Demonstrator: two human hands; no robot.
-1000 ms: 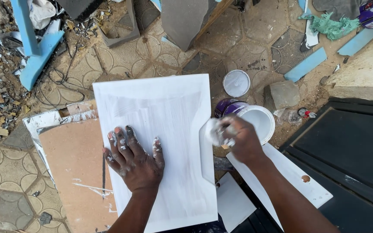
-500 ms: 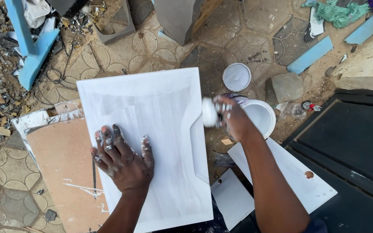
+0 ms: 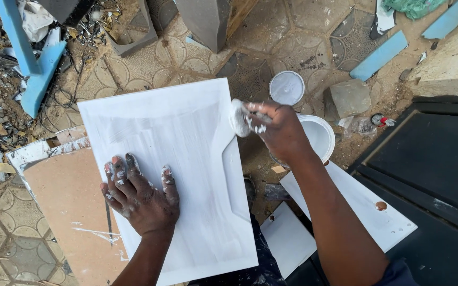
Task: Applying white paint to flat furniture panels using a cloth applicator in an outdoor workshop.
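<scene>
White tub [image 3: 319, 136] w/ white paint inside, sat on paved floor [image 3: 186, 58] just right of board; round lid [image 3: 286, 87] beside it. Flat white board [image 3: 176, 159], smooth, streaky wet coat, lying centre over brown sheet [image 3: 64, 212]. Left hand [image 3: 141, 196] pressed flat on board's lower left, fingers spread, paint-smeared. Right hand [image 3: 276, 130] closed round white pad [image 3: 238, 117] at board's right edge, tub just behind.
</scene>
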